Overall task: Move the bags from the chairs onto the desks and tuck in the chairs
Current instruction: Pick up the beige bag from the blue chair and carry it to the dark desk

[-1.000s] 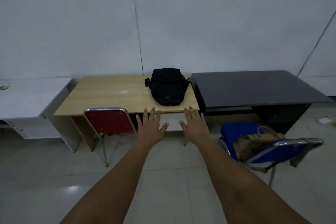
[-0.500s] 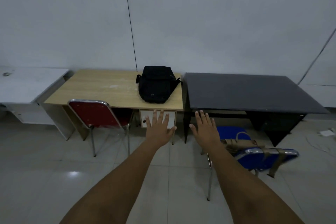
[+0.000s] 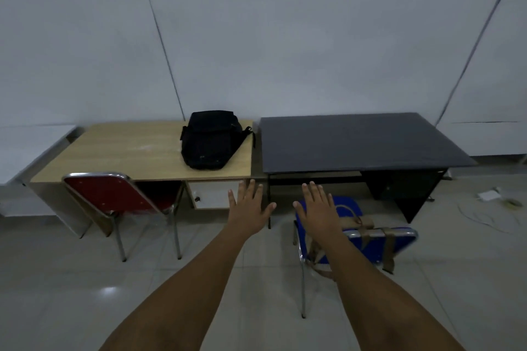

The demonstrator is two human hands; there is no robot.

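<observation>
A black backpack [image 3: 209, 141] lies on the right part of the light wooden desk [image 3: 122, 151]. A red chair [image 3: 114, 194] stands pushed partly under that desk. To the right is a black desk [image 3: 356, 142] with a bare top. In front of it a blue chair [image 3: 379, 245] stands pulled out, with a tan bag [image 3: 356, 221] on its seat and straps hanging over its backrest. My left hand [image 3: 249, 208] is stretched forward with fingers spread, holding nothing. My right hand [image 3: 319, 208] is also spread and empty, in front of the blue chair's left side.
A white desk [image 3: 28, 145] stands at the far left against the wall. A white drawer [image 3: 214, 194] hangs under the wooden desk. Papers and a thin cable [image 3: 496, 202] lie on the tiled floor at the right. Low white cabinets [image 3: 490, 137] line the right wall.
The view has shifted right and nearer the blue chair. Both hands stay spread and empty, and my right hand now overlaps the blue chair's seat.
</observation>
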